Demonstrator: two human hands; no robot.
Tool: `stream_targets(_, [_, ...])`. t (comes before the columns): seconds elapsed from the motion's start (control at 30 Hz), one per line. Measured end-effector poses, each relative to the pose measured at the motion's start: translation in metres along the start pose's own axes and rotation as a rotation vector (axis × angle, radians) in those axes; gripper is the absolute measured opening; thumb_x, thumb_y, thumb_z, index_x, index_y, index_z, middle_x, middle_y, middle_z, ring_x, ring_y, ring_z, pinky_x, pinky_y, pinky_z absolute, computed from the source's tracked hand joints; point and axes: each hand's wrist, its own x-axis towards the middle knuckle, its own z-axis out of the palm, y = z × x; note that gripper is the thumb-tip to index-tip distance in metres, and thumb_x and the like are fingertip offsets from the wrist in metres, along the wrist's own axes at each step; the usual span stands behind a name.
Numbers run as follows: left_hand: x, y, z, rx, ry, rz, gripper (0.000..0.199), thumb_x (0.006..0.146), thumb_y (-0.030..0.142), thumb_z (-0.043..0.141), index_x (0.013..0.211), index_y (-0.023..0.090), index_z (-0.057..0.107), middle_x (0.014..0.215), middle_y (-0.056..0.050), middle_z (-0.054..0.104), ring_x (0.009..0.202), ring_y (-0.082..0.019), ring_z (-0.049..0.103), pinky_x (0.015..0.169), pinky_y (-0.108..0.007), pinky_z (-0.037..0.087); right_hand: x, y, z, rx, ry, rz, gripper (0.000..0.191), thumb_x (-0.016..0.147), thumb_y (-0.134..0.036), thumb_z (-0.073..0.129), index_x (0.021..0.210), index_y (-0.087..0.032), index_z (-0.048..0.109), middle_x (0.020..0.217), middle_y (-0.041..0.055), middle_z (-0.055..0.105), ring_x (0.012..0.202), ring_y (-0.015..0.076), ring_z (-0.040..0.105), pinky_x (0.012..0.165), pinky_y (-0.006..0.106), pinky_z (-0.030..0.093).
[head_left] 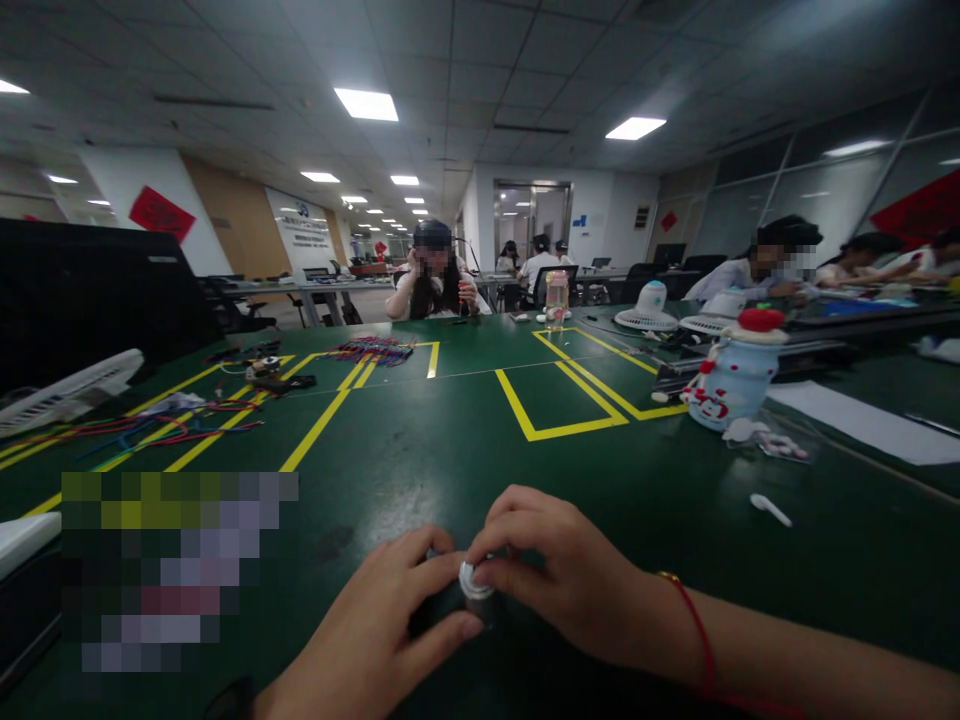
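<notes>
A small silver cylinder with a whitish top stands close in front of me on the green table. My right hand is closed, its thumb and index finger pinching the rim of the top. On the other side, my left hand steadies the cylinder, index finger against its left side and thumb by its lower front. The fingers partly cover the cylinder, so its exact kind cannot be made out.
On the green table with yellow tape lie wire bundles and loose wires. To the right are a white earbud, a blue bottle, paper and a fan. A person sits opposite.
</notes>
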Motion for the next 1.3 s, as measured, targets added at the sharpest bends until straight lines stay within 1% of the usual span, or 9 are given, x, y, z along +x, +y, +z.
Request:
stream_targets(0.33, [0.001, 0.001, 0.011, 0.011, 0.048, 0.023, 0.023, 0.09, 0.037, 0.06, 0.111, 0.03, 0.061, 0.113, -0.003, 0.056, 0.099, -0.024, 0.055, 0.085, -0.037, 0.044, -0.008, -0.004, -0.013, 0.17, -0.086, 0.103, 0.024, 0.084, -0.015, 0.058, 0.101, -0.025, 0.071, 0.103, 0.0027, 0.06, 0.088, 0.0117, 0.058, 0.081, 0.025, 0.046])
stream_targets(0.47, [0.001, 0.006, 0.008, 0.004, 0.036, 0.014, 0.016, 0.091, 0.036, 0.059, 0.104, 0.029, 0.062, 0.109, -0.002, 0.057, 0.098, -0.023, 0.054, 0.084, -0.035, 0.043, -0.008, 0.002, -0.021, 0.139, 0.003, 0.144, 0.024, 0.084, -0.021, 0.06, 0.106, -0.02, 0.068, 0.1, 0.0038, 0.062, 0.081, 0.0114, 0.057, 0.071, 0.024, 0.046])
stream_targets(0.6, [-0.001, 0.012, -0.002, 0.0, -0.013, -0.013, 0.013, 0.091, 0.034, 0.059, 0.101, 0.027, 0.063, 0.104, -0.002, 0.057, 0.094, -0.022, 0.054, 0.082, -0.033, 0.043, -0.008, 0.023, -0.037, -0.102, 0.039, 0.221, 0.015, 0.083, -0.024, 0.059, 0.093, -0.018, 0.069, 0.085, 0.0026, 0.063, 0.072, 0.0123, 0.055, 0.065, 0.025, 0.043])
stream_targets(0.73, [-0.006, 0.006, -0.004, -0.02, -0.02, -0.019, 0.012, 0.092, 0.033, 0.058, 0.101, 0.028, 0.062, 0.106, -0.002, 0.056, 0.096, -0.022, 0.053, 0.084, -0.034, 0.042, -0.009, 0.058, -0.061, -0.347, -0.003, 0.41, 0.015, 0.082, -0.026, 0.056, 0.084, -0.018, 0.069, 0.082, 0.0033, 0.065, 0.069, 0.0136, 0.056, 0.06, 0.026, 0.04])
stream_targets(0.83, [-0.008, -0.004, 0.002, -0.036, -0.007, -0.011, 0.013, 0.092, 0.034, 0.057, 0.104, 0.029, 0.06, 0.109, -0.001, 0.055, 0.098, -0.023, 0.052, 0.085, -0.036, 0.041, -0.011, 0.085, -0.077, -0.416, 0.013, 0.491, 0.015, 0.079, -0.024, 0.056, 0.076, -0.016, 0.068, 0.076, 0.0054, 0.065, 0.065, 0.0152, 0.055, 0.057, 0.027, 0.038])
stream_targets(0.93, [-0.006, -0.011, 0.008, -0.04, -0.007, -0.01, 0.014, 0.092, 0.035, 0.057, 0.106, 0.03, 0.06, 0.111, -0.001, 0.054, 0.099, -0.023, 0.052, 0.086, -0.037, 0.04, -0.01, 0.096, -0.078, -0.425, 0.035, 0.515, 0.016, 0.079, -0.023, 0.055, 0.073, -0.015, 0.067, 0.071, 0.0058, 0.063, 0.062, 0.0153, 0.054, 0.056, 0.028, 0.037])
stream_targets(1.03, [-0.004, -0.015, 0.01, -0.039, -0.001, -0.002, 0.014, 0.092, 0.035, 0.057, 0.105, 0.03, 0.06, 0.111, -0.001, 0.054, 0.099, -0.023, 0.051, 0.086, -0.036, 0.04, -0.005, 0.081, -0.059, -0.389, 0.049, 0.45, 0.017, 0.083, -0.026, 0.054, 0.08, -0.016, 0.067, 0.078, 0.0046, 0.063, 0.067, 0.0142, 0.055, 0.06, 0.027, 0.04])
stream_targets(1.17, [-0.006, -0.014, 0.002, -0.039, 0.011, -0.002, 0.013, 0.091, 0.033, 0.059, 0.104, 0.029, 0.06, 0.108, -0.001, 0.055, 0.097, -0.022, 0.052, 0.085, -0.035, 0.042, 0.003, 0.029, -0.02, -0.087, 0.052, 0.176, 0.019, 0.082, -0.031, 0.062, 0.096, -0.018, 0.066, 0.087, 0.0022, 0.061, 0.074, 0.0121, 0.055, 0.066, 0.025, 0.044])
stream_targets(1.3, [-0.011, -0.003, -0.01, -0.038, 0.008, -0.005, 0.013, 0.09, 0.032, 0.061, 0.102, 0.028, 0.061, 0.108, -0.002, 0.057, 0.097, -0.023, 0.053, 0.084, -0.035, 0.043, 0.006, -0.015, -0.002, 0.028, 0.012, 0.093, 0.014, 0.08, -0.028, 0.066, 0.092, -0.02, 0.068, 0.087, 0.0012, 0.061, 0.077, 0.0119, 0.055, 0.068, 0.025, 0.044])
